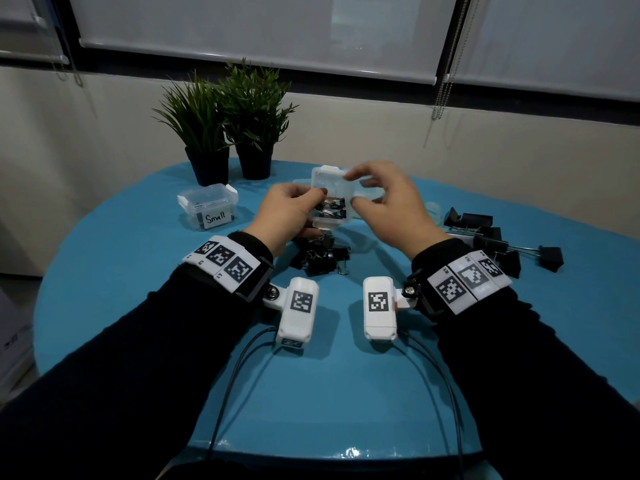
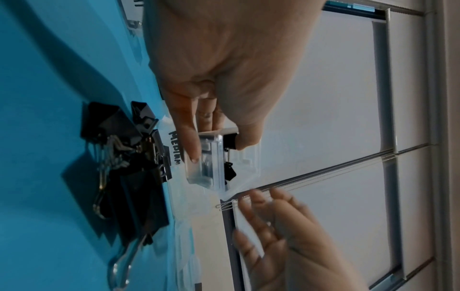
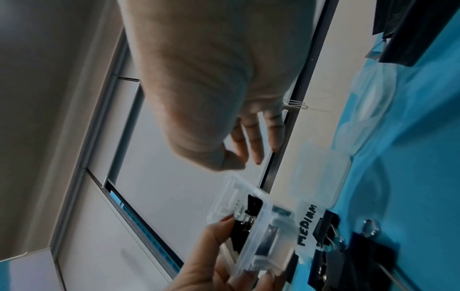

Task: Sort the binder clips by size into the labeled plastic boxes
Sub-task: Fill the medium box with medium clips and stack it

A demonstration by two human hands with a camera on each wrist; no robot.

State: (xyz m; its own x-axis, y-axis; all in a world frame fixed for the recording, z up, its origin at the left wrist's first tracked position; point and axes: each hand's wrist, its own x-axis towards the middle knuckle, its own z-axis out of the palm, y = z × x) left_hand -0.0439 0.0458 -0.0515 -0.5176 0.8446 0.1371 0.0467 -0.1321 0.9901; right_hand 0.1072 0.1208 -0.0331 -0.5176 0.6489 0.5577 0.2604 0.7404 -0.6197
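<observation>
The left hand [image 1: 287, 213] is gripping a small clear plastic box [image 1: 332, 216] lifted above the round table [image 1: 138, 306], which is wearing a smooth teal cover. Its thumb is lying over the open top and its fingers are curling under the base, clamping the box; the left wrist view shows a straight finger pressed flat along the glossy transparent wall. Black binder clips [image 1: 332, 208] with thin wire handles are sitting inside the box.

The right hand [image 1: 388, 202] is hovering just beside the box at a clear, squarish lid [image 1: 329, 178] with rounded corners that is standing tilted up behind the box. Its fingers are loosely bent and slightly apart; whether they are pinching the lid or only touching it, I cannot tell.

Directly under the held box, a heap of medium black clips [image 1: 320, 256] is lying on the cloth. A second clear box, labeled "MEDIUM" [image 3: 307, 224] in black marker on white, is standing just beside them. To the right, large matte black clips [image 1: 491, 237], wedge-shaped, are spreading in a loose group. To the left, well apart, a lidded box labeled "Small" [image 1: 207, 209] is sitting near 2 spiky green plants in round black pots [image 1: 228, 161].
</observation>
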